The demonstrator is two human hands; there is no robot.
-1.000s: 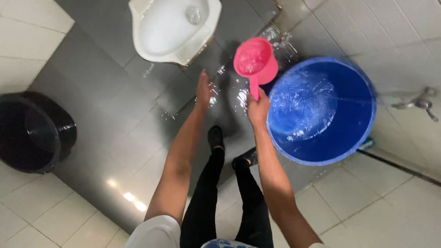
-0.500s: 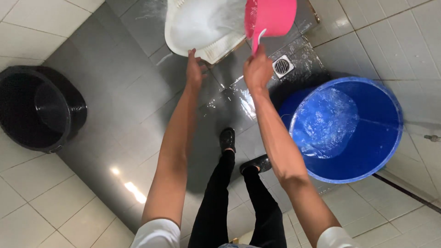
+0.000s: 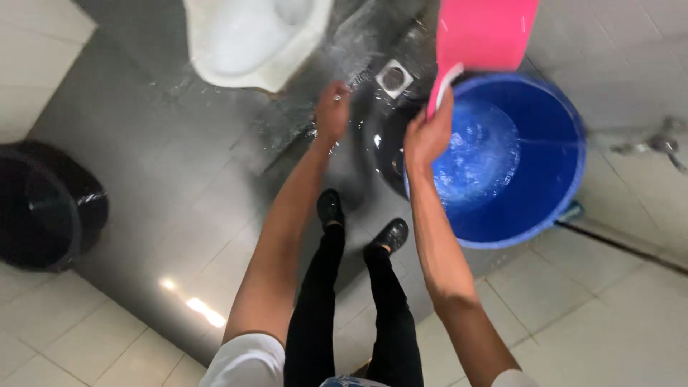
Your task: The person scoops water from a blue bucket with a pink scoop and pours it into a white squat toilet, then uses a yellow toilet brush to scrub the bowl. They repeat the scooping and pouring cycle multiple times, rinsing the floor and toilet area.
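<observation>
My right hand point(image 3: 428, 134) grips the handle of a pink plastic dipper point(image 3: 484, 36), held up over the far rim of a big blue bucket point(image 3: 552, 186) with water in it. My left hand point(image 3: 332, 111) hangs in front of me with loose fingers and holds nothing; it is above the wet grey floor, short of the white squat toilet pan point(image 3: 247, 39). A thin stream of water runs into the bucket from the right.
A black bin point(image 3: 43, 215) stands at the left. A square floor drain point(image 3: 393, 77) lies between pan and bucket. A wall tap point(image 3: 656, 147) sticks out at the right. My two black shoes point(image 3: 362, 222) stand on the wet grey tiles, white tiles around.
The dipper went from beside the bucket to tipped over the toilet pan, then swung back right above the bucket. My left hand stayed out in front.
</observation>
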